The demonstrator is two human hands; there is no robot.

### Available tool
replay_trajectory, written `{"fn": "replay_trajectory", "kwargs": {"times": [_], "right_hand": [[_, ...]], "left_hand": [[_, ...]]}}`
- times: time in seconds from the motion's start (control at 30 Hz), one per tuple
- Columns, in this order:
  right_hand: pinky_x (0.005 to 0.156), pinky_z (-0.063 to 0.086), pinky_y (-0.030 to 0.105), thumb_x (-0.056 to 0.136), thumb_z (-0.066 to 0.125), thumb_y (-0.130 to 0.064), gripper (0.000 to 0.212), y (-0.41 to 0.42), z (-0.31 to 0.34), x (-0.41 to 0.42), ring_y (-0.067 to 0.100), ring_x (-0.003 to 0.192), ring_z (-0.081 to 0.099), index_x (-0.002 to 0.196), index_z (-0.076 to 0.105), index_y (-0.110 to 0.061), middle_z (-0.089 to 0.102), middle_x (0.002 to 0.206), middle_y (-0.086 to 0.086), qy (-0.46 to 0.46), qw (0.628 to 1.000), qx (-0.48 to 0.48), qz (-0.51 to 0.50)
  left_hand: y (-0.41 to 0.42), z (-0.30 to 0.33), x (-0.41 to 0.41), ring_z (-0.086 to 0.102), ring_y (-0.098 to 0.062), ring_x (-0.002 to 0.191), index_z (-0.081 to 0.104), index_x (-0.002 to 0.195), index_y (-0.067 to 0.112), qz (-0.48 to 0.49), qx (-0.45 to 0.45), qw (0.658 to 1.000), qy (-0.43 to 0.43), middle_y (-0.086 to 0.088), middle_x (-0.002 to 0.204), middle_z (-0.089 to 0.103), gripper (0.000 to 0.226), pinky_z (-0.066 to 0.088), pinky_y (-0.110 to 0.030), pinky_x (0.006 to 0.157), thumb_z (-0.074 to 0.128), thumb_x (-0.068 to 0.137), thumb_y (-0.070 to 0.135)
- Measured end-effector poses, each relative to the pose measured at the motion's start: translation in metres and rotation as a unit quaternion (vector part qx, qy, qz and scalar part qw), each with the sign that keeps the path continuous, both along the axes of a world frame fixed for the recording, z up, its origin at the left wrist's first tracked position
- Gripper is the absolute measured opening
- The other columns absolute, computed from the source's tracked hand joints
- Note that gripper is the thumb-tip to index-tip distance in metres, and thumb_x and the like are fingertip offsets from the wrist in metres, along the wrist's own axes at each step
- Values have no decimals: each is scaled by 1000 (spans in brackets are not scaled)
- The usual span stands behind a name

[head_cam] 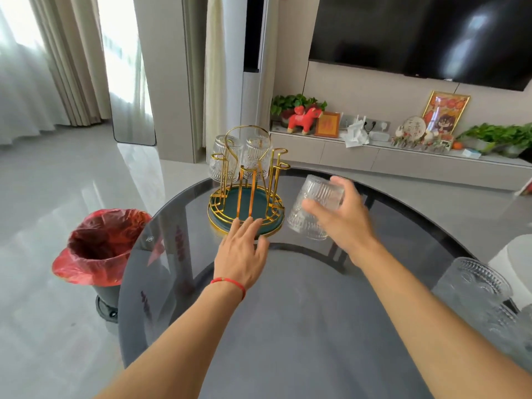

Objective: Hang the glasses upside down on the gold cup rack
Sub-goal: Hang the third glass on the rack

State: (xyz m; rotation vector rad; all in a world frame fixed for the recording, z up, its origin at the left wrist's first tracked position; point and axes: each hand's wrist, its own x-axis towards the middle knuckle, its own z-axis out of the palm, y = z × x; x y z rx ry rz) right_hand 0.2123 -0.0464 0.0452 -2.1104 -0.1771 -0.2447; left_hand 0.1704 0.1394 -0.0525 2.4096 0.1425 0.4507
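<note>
Right hand (339, 223) wraps a ribbed clear glass (315, 207) mid-frame, left hand (241, 251) flat and empty against the gold wire cup rack (247, 180); rigid, brittle, likely slippery, best gripped round its wall.

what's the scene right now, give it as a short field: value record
surface: dark glass table
rack: gold cup rack on a green base, far side of the table
hung: two glasses upside down on the rack
left hand: flat, fingertips at the rack base
right hand: holds ribbed glass, tilted, right of the rack
waiting: another glass at the table's right edge
floor: bin with red bag left of the table
</note>
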Motion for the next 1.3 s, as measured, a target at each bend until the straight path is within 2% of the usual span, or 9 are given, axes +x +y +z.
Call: {"fn": "replay_trajectory", "kwargs": {"times": [0.1,0.3,0.43,0.57,0.83,0.97,1.07,1.2,1.3], "right_hand": [[100,54,40,72,81,-54,90,5,20,28,19,124,59,151,43,-31,58,140,-3,-28,997,75,-15],[95,57,33,70,85,-50,96,36,63,88,16,121,63,152,44,-24,64,136,-2,-70,986,146,-31],[100,45,28,79,85,-40,90,59,85,117,21,134,53,155,40,-21,54,149,3,-96,993,58,-23],[111,41,37,82,85,-36,93,79,79,131,25,143,44,158,35,-20,45,158,6,-82,997,2,4],[90,42,30,74,88,-33,88,92,49,142,17,115,48,149,45,-22,53,146,4,-36,999,-35,4],[85,44,30,70,92,-25,87,92,42,146,16,114,51,145,49,-21,55,144,1,-4,998,-58,31],[72,47,27,69,92,-19,80,92,42,149,15,101,58,139,53,-19,59,130,3,23,996,-76,46],[96,52,39,68,93,-17,79,92,41,155,25,116,57,138,55,-19,60,125,6,56,991,-100,64],[92,50,37,74,89,-16,75,92,40,158,24,117,58,141,54,-18,61,129,7,78,990,-86,85]], "left_hand": [[2,-7,5,13,-25,156,41,151,22,-4,44,999,20,-2,164,34,53,20,-43,125,45,100,34],[3,-4,7,4,-20,157,31,156,27,-4,61,996,70,5,168,23,68,25,-48,124,55,93,23],[2,-5,8,4,-20,157,32,155,26,0,57,996,68,8,167,24,70,30,-47,122,56,90,18],[2,-3,8,2,-21,157,30,156,27,-4,60,995,78,8,168,21,71,30,-49,122,56,91,16],[1,1,7,2,-21,157,29,156,26,-5,44,996,77,7,168,21,73,29,-49,122,56,89,13],[0,4,7,0,-21,157,29,156,25,-7,43,996,81,7,168,21,73,30,-49,122,56,90,13],[0,5,7,0,-21,157,28,156,26,-7,44,995,88,6,169,20,73,29,-50,122,56,90,14],[0,6,6,0,-21,157,28,157,25,-7,47,995,91,6,169,19,73,29,-50,122,56,90,14],[0,6,6,-2,-21,157,26,157,25,-8,51,994,100,6,169,17,73,28,-50,123,56,92,16]]}}
